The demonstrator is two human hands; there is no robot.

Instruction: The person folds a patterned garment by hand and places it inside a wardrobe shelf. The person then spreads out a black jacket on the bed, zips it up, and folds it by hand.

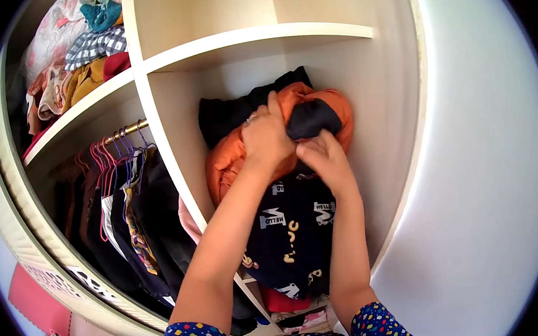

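Grip of the left hand [269,134], centre of the frame, lies against the orange padded item [227,158], its index finger extended upward; whether the other fingers are closed on the fabric cannot be told. Grip of the right hand [325,158], slightly lower and to the right, is partly curled, thumb and fingers at the lower edge of the dark patch [311,119] within the orange; a pinch cannot be confirmed.

Location of the handled item: inside the open compartment [385,130] at the centre of the frame, bunched rather than flat. Black cloth [221,118] lies behind it, towards the upper left of the pile. Navy printed cloth [297,222], lettered "HELLO" in places, occupies the front, below both hands.

Step in hand, in the inspector's judgement: two-handed arranging of the orange item among the other fabrics. The next move calls for a secure hold on its loose folds, with the navy cloth kept from being dragged along.

Other containers: the upper-left shelf [81,113] carries heaped textiles, including checked cloth [96,46] and mustard cloth [85,84]. Below it, a rod [133,127] bears hangers [105,159] with mostly dark garments [163,205]. At bottom centre, a red item [283,299] shows in part.
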